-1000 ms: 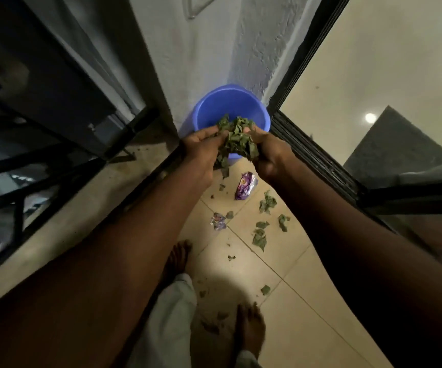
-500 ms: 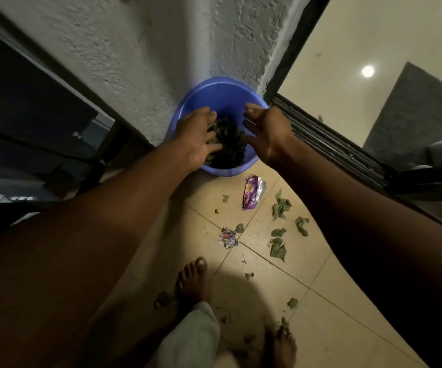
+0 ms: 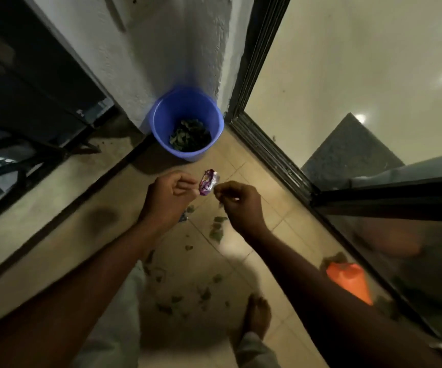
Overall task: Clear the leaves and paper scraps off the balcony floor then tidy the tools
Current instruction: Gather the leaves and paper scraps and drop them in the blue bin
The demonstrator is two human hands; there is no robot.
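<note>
A blue bucket (image 3: 161, 115) stands in the corner against the white wall, with a pile of green leaves (image 3: 190, 135) in its bottom. A purple wrapper (image 3: 208, 181) lies on the tiled floor just in front of it. My left hand (image 3: 170, 196) hovers to the wrapper's left with loosely curled, parted fingers and nothing in them. To the wrapper's right, my right hand (image 3: 239, 205) has its fingers curled in. Loose leaves (image 3: 216, 231) lie scattered on the tiles below my hands. A small crumpled scrap (image 3: 184, 216) peeks out beside my left wrist.
An orange dustpan (image 3: 350, 280) lies at the right by the sliding door track (image 3: 273, 155). More leaf bits (image 3: 204, 296) litter the floor near my bare foot (image 3: 259, 314). A dark railing (image 3: 15, 160) and a ledge run along the left side.
Both hands have let the bunch of leaves go into the bucket and pulled back out of it. My view has risen and moved back from the bucket.
</note>
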